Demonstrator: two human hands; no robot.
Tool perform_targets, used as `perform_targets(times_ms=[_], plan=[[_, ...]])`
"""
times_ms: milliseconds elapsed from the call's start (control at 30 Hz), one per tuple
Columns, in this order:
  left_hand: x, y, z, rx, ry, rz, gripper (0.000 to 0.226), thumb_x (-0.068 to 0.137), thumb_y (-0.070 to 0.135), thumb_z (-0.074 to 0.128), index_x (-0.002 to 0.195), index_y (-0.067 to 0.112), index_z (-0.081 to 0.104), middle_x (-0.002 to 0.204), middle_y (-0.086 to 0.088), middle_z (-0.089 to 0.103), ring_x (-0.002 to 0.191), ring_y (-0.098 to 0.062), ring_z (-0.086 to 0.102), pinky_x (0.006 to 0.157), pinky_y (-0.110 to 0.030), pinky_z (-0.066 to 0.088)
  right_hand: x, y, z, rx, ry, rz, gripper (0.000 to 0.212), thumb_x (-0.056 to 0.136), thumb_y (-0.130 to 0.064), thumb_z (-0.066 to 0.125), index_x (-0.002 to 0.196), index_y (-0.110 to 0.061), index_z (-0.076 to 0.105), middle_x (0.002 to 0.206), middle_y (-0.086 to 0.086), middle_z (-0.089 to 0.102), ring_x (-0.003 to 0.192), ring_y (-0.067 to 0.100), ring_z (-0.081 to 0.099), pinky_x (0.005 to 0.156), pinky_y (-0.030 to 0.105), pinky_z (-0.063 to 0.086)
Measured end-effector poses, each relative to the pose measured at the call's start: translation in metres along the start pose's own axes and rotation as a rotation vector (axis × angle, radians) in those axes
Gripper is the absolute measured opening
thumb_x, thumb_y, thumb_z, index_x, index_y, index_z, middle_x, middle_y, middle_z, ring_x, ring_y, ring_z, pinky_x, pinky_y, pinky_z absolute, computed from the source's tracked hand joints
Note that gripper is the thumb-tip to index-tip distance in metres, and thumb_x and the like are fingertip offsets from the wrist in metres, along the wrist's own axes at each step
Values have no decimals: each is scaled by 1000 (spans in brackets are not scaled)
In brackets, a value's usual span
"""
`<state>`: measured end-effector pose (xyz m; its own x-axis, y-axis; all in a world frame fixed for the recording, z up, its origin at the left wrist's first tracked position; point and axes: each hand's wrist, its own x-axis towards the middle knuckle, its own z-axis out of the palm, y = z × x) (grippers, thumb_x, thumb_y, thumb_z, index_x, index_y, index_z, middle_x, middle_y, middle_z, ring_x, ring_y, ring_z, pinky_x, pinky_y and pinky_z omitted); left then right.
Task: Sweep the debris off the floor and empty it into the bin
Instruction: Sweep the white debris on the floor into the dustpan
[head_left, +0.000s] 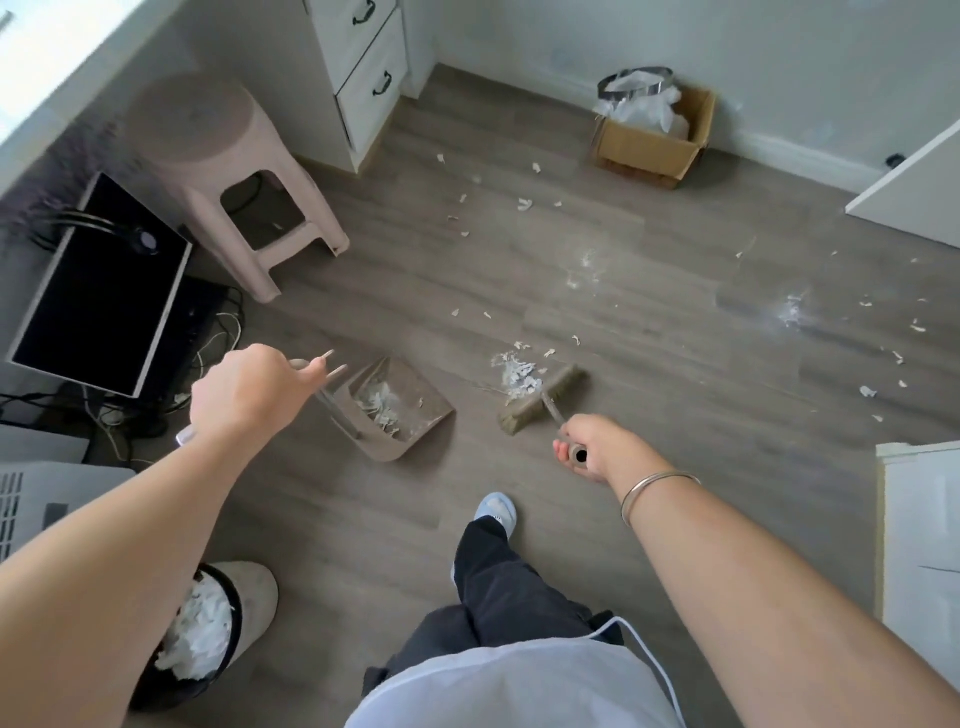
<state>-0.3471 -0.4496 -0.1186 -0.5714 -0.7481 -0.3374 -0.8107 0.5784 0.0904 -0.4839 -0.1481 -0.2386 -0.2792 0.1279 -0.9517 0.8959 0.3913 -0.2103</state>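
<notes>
My left hand grips the top of the dustpan's long handle; the beige dustpan rests on the grey wood floor with white scraps inside. My right hand is closed around the end of the broom handle. The broom head touches the floor just right of the dustpan, behind a small pile of white debris. More scraps and dust lie scattered to the right and further back. A round bin full of white paper stands at the lower left, partly hidden by my left forearm.
A pink plastic stool and a black monitor with cables stand at the left. White drawers are at the back. A cardboard box with a plastic bag sits by the far wall. My foot is near the broom.
</notes>
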Motion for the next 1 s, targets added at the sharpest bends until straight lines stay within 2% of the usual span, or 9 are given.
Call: perform_targets(times_ms=[200,300,400,467,567,667,767,900,1000], plan=[[47,35,-15,10,-19,-10,52,86,65,47,58,22,51,74,-8,63,74,-33,62,72,-34,49,17,-65,-5,3,24,-17,15,98,-4,37,107,-10,48,69,11,49,17,11,41,26,10,32],[68,42,-17,23,-24,3,50,86,66,47,64,23,59,78,-9,64,77,-33,62,74,-34,49,16,-92,-7,-20,16,-18,10,98,-7,39,100,-10,49,64,8,49,17,8,39,26,8,30],[85,44,-21,53,-21,-2,58,84,68,47,79,14,68,79,-9,65,76,-32,63,76,-35,51,12,-111,-12,-59,16,-17,17,98,-9,41,82,-10,47,62,6,49,17,7,36,27,7,29],[98,44,-24,44,-20,-2,59,83,67,47,81,13,69,80,-9,66,76,-32,64,77,-36,53,9,-120,-17,-97,50,-9,19,98,-10,43,78,-9,45,62,7,49,17,7,34,30,7,26],[118,46,-31,7,-44,26,53,83,67,48,71,18,64,81,-10,66,77,-32,64,78,-37,53,5,-131,-23,-146,127,-5,17,97,-13,44,81,-9,46,61,8,50,17,9,34,32,7,25],[136,52,-40,-12,-69,78,50,84,66,49,57,24,51,79,-9,65,75,-33,63,77,-37,52,-2,-131,-27,-190,228,-39,15,96,-9,45,81,-7,47,61,12,50,15,11,36,32,7,28],[157,54,-47,7,-97,139,50,86,66,49,55,27,45,79,-9,65,76,-33,63,78,-37,54,-9,-119,-19,-279,333,-71,19,94,-2,46,74,-2,45,60,16,52,14,13,38,27,9,31],[181,54,-51,56,-125,206,54,86,67,48,60,20,53,71,-6,62,69,-29,61,70,-33,51,-9,-103,12,-290,404,-31,19,90,2,43,72,-2,44,93,21,57,24,17,48,27,14,34],[197,49,-52,79,-127,232,59,85,68,48,67,13,60,70,-6,61,67,-29,60,67,-32,49,-6,-99,42,-257,378,-16,19,90,3,42,72,-3,44,100,21,56,37,21,55,27,14,35]])
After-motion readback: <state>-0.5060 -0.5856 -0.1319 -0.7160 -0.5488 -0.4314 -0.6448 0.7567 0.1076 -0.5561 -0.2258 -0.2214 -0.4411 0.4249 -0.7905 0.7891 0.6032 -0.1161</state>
